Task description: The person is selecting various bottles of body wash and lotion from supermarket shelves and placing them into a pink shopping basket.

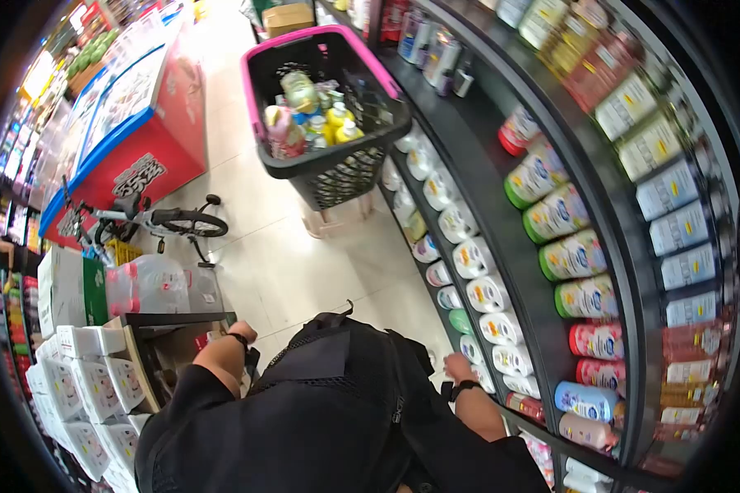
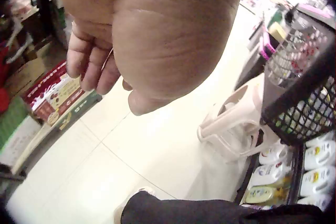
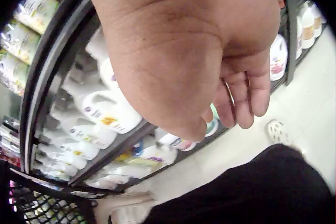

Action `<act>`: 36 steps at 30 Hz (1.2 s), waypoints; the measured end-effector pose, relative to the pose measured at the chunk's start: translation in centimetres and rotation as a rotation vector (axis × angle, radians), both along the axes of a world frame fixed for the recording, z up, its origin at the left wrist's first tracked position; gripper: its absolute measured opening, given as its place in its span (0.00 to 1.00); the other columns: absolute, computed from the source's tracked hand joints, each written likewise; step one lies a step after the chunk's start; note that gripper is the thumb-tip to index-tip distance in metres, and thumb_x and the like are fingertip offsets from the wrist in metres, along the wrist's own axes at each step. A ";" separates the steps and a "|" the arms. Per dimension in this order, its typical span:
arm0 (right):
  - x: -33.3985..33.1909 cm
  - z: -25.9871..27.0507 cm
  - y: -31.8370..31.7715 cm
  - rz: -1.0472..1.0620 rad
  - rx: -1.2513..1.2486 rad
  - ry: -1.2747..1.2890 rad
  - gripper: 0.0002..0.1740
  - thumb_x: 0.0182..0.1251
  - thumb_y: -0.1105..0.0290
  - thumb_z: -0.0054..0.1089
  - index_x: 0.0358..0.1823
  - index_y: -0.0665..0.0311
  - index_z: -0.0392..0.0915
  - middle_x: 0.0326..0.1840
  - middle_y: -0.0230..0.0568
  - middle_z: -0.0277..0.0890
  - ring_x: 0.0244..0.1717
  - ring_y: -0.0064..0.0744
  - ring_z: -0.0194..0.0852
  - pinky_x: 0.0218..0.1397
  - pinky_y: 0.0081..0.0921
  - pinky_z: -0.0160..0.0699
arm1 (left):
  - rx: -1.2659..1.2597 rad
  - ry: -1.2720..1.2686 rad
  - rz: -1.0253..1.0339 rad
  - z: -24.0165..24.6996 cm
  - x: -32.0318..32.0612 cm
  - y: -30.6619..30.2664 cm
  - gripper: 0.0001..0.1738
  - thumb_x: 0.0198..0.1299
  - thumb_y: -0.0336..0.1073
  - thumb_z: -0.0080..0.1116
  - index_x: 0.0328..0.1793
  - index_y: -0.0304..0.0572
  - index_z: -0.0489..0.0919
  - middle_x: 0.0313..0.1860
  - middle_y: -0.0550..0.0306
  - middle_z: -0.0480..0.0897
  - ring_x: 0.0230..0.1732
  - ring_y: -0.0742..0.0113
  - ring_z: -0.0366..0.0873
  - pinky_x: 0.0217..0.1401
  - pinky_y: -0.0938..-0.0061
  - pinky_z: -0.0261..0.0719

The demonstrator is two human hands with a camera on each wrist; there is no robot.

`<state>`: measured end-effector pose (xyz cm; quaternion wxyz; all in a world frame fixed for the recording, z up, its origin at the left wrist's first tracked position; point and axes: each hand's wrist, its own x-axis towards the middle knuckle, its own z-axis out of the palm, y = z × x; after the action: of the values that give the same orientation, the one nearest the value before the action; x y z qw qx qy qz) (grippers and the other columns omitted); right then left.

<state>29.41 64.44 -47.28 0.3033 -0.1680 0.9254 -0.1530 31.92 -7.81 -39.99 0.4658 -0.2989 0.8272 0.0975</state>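
1. Down by the lower shelf, you are holding your right hand (image 1: 459,366) with its fingers (image 3: 244,90) loosely curled and relaxed, gripping nothing.
2. White detergent jugs (image 3: 107,113) are standing in a row on that shelf, just beside the hand. Whether your fingertips are touching one, I cannot tell.
3. Your left hand (image 2: 152,40) is hanging at your other side, its fingers slack and empty, near printed cartons (image 2: 55,98) lying low beside the aisle.
4. Farther along the aisle, a pink-rimmed shopping basket (image 1: 337,177) full of bottles is sitting on a pale plastic stool (image 2: 231,124).
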 end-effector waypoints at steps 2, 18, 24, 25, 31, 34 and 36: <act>-7.3 5.3 -6.2 -0.878 -0.348 -0.342 0.14 0.64 0.69 0.61 0.47 0.69 0.78 0.32 0.40 0.78 0.29 0.33 0.79 0.30 0.27 0.78 | 0.069 -0.092 -0.064 -1.9 2.9 -1.4 0.25 0.60 0.48 0.60 0.54 0.33 0.86 0.56 0.38 0.85 0.59 0.47 0.84 0.61 0.58 0.81; -46.0 36.8 -35.4 -0.236 -1.077 -0.167 0.14 0.74 0.70 0.61 0.57 0.68 0.75 0.43 0.36 0.81 0.45 0.23 0.79 0.50 0.24 0.78 | 0.256 0.352 0.510 5.0 -13.2 2.2 0.31 0.59 0.49 0.64 0.62 0.33 0.80 0.59 0.36 0.83 0.65 0.43 0.79 0.69 0.58 0.75; -64.8 30.5 -49.2 0.008 -0.781 -0.111 0.23 0.66 0.62 0.66 0.56 0.70 0.76 0.44 0.43 0.82 0.45 0.33 0.82 0.48 0.31 0.82 | 0.211 0.504 0.885 5.1 -13.7 0.9 0.26 0.61 0.46 0.64 0.58 0.34 0.80 0.38 0.47 0.87 0.35 0.61 0.87 0.42 0.66 0.84; -66.6 28.8 -51.4 0.031 -0.701 -0.145 0.24 0.65 0.61 0.67 0.55 0.71 0.76 0.42 0.43 0.82 0.43 0.34 0.82 0.46 0.33 0.82 | 0.163 0.535 0.955 5.7 -12.9 1.6 0.24 0.62 0.45 0.64 0.57 0.34 0.80 0.37 0.49 0.87 0.35 0.63 0.86 0.39 0.67 0.84; -69.4 22.2 -59.8 -0.424 -0.595 -0.727 0.28 0.73 0.51 0.60 0.62 0.66 0.72 0.54 0.46 0.77 0.50 0.39 0.79 0.49 0.36 0.83 | 0.229 0.426 1.140 9.6 -7.4 9.2 0.18 0.63 0.40 0.65 0.53 0.34 0.80 0.32 0.54 0.85 0.31 0.65 0.85 0.32 0.67 0.83; -67.3 21.6 -61.4 -0.549 -0.630 -0.788 0.33 0.74 0.47 0.57 0.68 0.65 0.68 0.61 0.51 0.75 0.59 0.46 0.77 0.61 0.42 0.80 | 0.074 0.246 0.975 -0.2 3.7 14.8 0.23 0.58 0.47 0.65 0.45 0.31 0.86 0.38 0.46 0.89 0.43 0.53 0.86 0.51 0.60 0.82; -67.1 21.5 -62.2 -0.602 -0.666 -0.853 0.33 0.76 0.48 0.55 0.71 0.63 0.66 0.66 0.53 0.73 0.64 0.50 0.75 0.67 0.45 0.75 | 0.100 0.159 1.031 0.0 5.0 16.8 0.22 0.58 0.47 0.64 0.46 0.31 0.85 0.38 0.46 0.88 0.43 0.54 0.86 0.50 0.60 0.82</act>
<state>-37.65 2.25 -25.81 0.5212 0.0908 0.6321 -0.5662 36.92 8.97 -39.99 0.3066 -0.6363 0.6000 0.3758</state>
